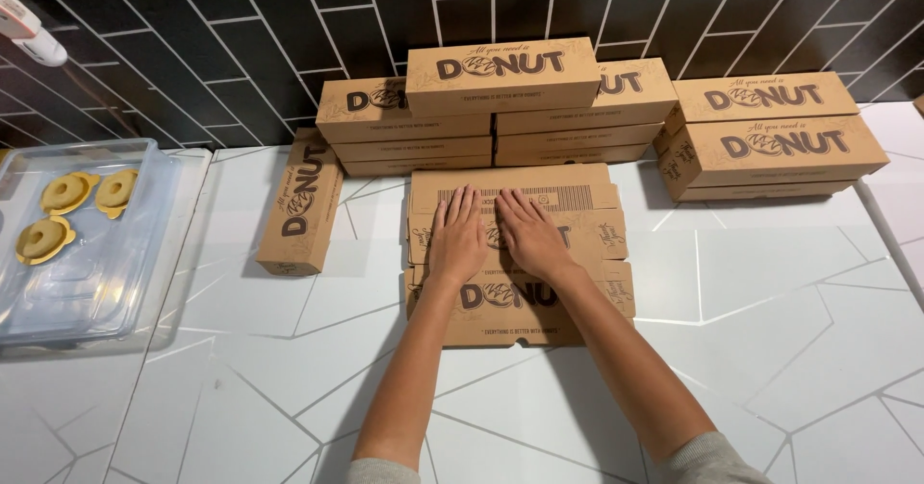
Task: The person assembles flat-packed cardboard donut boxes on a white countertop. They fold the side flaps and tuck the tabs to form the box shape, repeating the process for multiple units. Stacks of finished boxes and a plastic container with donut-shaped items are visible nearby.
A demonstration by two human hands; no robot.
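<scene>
A flat, unfolded brown cardboard pastry box (587,222) lies on the white counter in front of me. My left hand (455,237) and my right hand (530,233) rest palm-down side by side on its middle, fingers together and pointing away from me. Neither hand grips anything; both press flat on the cardboard. Behind the flat box stand stacks of assembled brown boxes (500,75) against the dark tiled wall.
One assembled box (300,203) lies to the left, turned lengthwise. More stacked boxes (775,138) sit at the right. A clear plastic tray (115,282) at far left holds three yellow ring-shaped pastries (65,193). The white counter (751,330) shows thin line patterns.
</scene>
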